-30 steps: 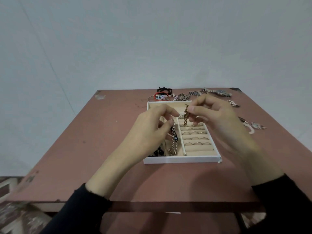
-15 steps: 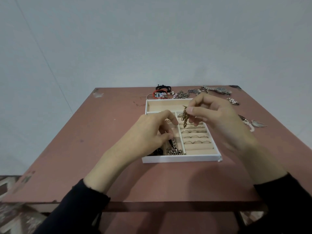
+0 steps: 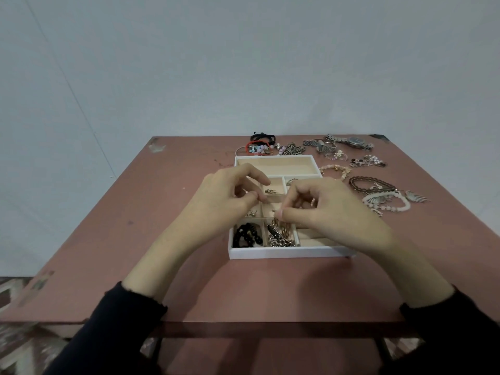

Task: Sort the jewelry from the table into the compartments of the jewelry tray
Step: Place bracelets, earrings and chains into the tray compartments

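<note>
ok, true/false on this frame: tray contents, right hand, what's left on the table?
1. The tray's long far compartment is empty. True.
2. The black bead bracelet lies on the table. False: it sits in the tray's near-left compartment.
3. The right hand pinches a chain over the tray. True.
4. The wristwatch is in the tray. False: it lies on the table by the far edge.
</note>
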`<state>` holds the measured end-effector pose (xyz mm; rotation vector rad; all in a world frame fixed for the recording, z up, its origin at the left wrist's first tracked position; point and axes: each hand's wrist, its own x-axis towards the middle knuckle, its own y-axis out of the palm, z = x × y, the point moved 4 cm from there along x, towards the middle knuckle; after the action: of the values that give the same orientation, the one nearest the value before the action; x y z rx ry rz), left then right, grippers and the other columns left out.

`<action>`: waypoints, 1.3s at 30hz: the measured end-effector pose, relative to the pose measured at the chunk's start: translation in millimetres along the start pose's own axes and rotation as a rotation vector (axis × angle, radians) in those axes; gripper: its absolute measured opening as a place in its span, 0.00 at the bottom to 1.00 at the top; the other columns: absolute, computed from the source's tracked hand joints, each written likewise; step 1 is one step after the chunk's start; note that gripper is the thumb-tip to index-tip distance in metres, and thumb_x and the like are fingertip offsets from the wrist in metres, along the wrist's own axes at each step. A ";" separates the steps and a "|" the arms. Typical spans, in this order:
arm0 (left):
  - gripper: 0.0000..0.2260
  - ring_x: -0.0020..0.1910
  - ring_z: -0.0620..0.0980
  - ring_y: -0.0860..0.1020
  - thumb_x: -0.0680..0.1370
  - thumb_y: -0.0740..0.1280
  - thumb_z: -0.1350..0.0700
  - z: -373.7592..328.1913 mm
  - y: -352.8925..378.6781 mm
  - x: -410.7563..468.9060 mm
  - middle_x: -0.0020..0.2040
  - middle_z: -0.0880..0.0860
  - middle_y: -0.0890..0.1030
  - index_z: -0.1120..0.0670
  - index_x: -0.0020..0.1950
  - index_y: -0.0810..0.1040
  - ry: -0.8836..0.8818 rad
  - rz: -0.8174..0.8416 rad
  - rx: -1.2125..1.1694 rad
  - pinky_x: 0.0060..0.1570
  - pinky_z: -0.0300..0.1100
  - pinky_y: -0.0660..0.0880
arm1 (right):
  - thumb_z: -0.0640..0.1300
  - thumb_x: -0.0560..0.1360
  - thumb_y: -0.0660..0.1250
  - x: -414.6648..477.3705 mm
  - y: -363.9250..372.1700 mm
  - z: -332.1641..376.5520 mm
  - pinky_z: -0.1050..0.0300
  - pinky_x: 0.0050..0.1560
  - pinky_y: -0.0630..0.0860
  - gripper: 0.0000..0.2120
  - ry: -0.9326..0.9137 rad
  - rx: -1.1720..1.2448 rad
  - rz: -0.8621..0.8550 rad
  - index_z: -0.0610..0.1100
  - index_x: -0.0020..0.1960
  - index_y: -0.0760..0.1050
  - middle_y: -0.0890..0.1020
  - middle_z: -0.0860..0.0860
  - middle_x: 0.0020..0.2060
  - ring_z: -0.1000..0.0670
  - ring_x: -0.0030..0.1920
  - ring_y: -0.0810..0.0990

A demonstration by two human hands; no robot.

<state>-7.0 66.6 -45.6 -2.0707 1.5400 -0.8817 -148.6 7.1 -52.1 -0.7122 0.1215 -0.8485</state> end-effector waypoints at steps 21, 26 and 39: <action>0.06 0.41 0.42 0.77 0.75 0.66 0.59 -20.1 29.6 22.5 0.43 0.48 0.82 0.49 0.49 0.80 0.077 0.052 -0.059 0.37 0.26 0.69 | 0.43 0.72 0.70 -7.2 -49.0 -45.4 0.64 0.35 0.70 0.04 0.035 -0.033 -0.212 0.49 0.38 0.81 0.82 0.49 0.35 0.55 0.32 0.74; 0.06 0.43 0.48 0.78 0.75 0.67 0.59 -47.2 65.4 44.9 0.42 0.51 0.81 0.53 0.51 0.80 0.167 0.146 0.002 0.41 0.33 0.71 | 0.39 0.73 0.69 -16.7 -98.3 -86.0 0.69 0.32 0.71 0.08 0.117 0.030 -0.413 0.51 0.38 0.81 0.79 0.54 0.30 0.60 0.30 0.73; 0.20 0.51 0.55 0.77 0.71 0.68 0.40 -77.4 148.4 84.0 0.47 0.56 0.81 0.56 0.47 0.81 0.234 0.235 0.518 0.40 0.42 0.67 | 0.36 0.70 0.65 -19.5 -117.4 -120.5 0.55 0.44 0.73 0.12 0.166 -0.250 -0.479 0.53 0.38 0.79 0.82 0.52 0.36 0.51 0.38 0.77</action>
<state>-147.8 -55.1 -67.1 -1.4324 1.4335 -1.3007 -281.8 -94.9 -74.8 -0.9224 0.2133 -1.3683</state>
